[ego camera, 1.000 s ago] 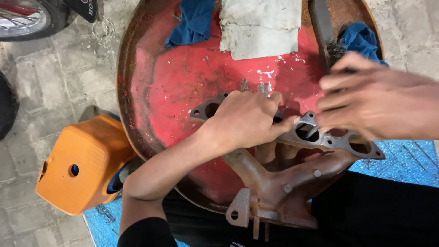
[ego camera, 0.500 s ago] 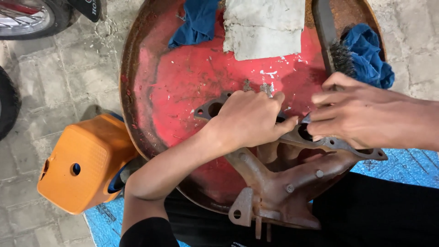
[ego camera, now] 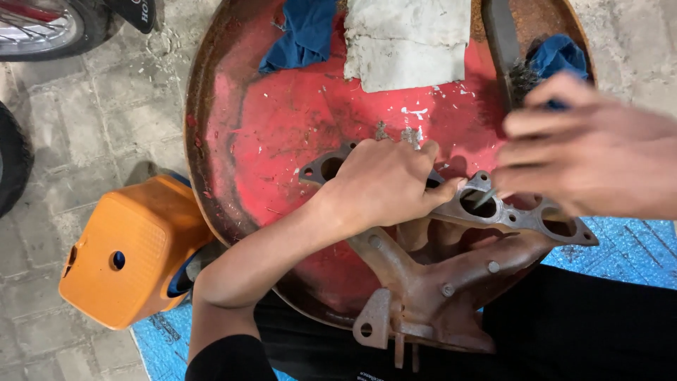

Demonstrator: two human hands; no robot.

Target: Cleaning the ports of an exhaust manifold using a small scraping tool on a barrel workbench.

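Resting on the red tray [ego camera: 282, 141], a rusty manifold [ego camera: 437, 282] shows oval ports.

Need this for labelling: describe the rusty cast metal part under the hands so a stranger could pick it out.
Start at the big round red tray. Across its near edge lies the rusty manifold, pressed by the left hand, with the right hand at its flange. Unlike the cloths and wire brush, it is brown cast metal with a row of ports merging into one outlet.
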